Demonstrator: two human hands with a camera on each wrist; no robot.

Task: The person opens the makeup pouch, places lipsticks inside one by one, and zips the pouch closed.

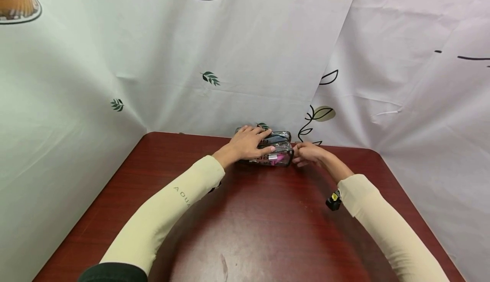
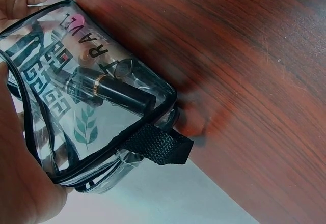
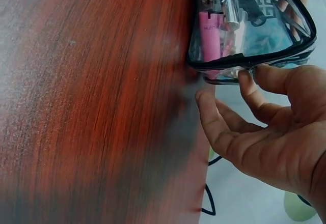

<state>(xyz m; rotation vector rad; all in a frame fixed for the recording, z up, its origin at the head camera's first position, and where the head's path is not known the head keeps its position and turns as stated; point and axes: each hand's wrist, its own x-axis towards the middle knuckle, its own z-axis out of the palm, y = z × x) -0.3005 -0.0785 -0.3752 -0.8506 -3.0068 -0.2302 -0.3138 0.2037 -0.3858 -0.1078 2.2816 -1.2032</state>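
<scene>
A clear pouch (image 1: 284,147) with black edging and printed TRAVEL lettering stands at the far side of the table. My left hand (image 1: 246,143) lies across its top, thumb on the near side and fingers reaching over it. At the pouch's right end, my right hand (image 1: 308,152) pinches the zip with thumb and index finger, its other fingers loosely bent below. The small zipper pull is mostly hidden by the fingertips. Through the clear wall show a black lipstick tube (image 2: 125,94) and a pink tube (image 3: 210,35). A black loop strap (image 2: 163,145) sticks out from the left end.
The reddish-brown wooden table (image 1: 268,222) stretches from the pouch toward me. White printed cloth (image 1: 245,52) hangs right behind the pouch and along both sides. A small black device (image 1: 334,200) is worn at the right wrist.
</scene>
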